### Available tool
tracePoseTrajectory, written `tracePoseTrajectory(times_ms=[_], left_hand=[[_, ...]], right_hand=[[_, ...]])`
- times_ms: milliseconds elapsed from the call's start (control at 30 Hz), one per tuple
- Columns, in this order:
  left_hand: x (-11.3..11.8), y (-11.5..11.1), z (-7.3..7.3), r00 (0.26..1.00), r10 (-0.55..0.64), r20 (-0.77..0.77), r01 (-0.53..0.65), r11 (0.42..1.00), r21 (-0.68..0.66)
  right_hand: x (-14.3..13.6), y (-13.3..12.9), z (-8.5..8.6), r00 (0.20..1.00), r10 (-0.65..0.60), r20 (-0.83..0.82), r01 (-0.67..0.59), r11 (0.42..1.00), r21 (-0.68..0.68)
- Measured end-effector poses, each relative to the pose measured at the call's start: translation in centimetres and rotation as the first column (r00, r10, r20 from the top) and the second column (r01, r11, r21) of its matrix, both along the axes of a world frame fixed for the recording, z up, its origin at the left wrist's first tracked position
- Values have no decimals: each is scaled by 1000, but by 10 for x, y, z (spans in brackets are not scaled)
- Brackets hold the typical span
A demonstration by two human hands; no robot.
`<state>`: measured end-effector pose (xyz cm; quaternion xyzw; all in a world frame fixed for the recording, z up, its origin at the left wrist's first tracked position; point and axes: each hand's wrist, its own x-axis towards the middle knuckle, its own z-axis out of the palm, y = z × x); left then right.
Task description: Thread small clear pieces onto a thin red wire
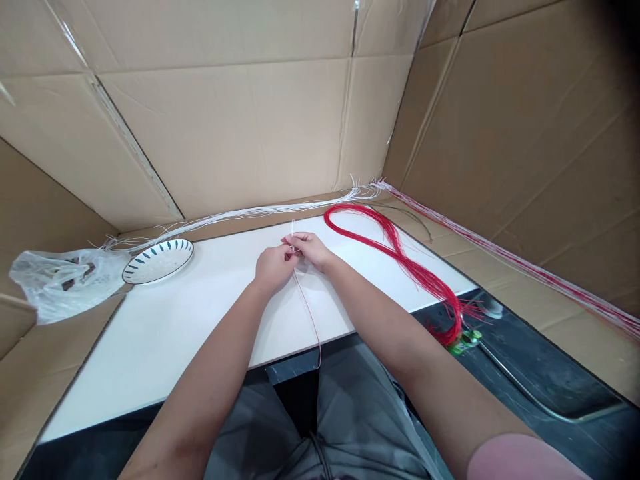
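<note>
Over the middle of the white board, my left hand [275, 267] and my right hand [311, 249] meet, both with fingers pinched together. Between the fingertips is a thin cord [311, 308]; its red and pale length hangs down past the board's front edge towards my lap. A short white end [293, 228] sticks up above the fingers. How the strands cross inside the pinch is too small to make out. Right of my hands, a looped bundle of red cords [365, 244] lies across the white board [200, 333].
At the left stand a plate [159, 261] with blue-green rim marks and a clear plastic bag [70, 280]. White cords [240, 215] run along the back cardboard wall [225, 127]. Red and white cords [520, 261] line the right wall. Green clips [465, 341] and a metal rod [530, 395] lie at right.
</note>
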<state>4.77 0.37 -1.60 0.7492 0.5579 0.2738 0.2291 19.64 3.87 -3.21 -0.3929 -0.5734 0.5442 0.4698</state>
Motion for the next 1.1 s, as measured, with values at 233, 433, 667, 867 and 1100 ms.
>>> tracePoseTrajectory(times_ms=[233,433,667,867,1100], left_hand=[[3,0,-1,991,-47,-126,49,999,19],[2,0,1,995,14,-104,-9,999,54],[0,-3,9,986,138,-91,-127,985,118],[2,-4,9,986,135,-100,-125,987,102],[5,-1,1,995,95,-9,-94,993,77]], right_hand=[[4,0,5,994,-16,-111,13,999,-32],[6,0,6,987,-23,-158,18,999,-31],[8,0,2,993,94,-76,-98,994,-45],[8,4,-3,994,81,-70,-83,996,-16],[8,4,-2,993,69,-99,-70,998,0]])
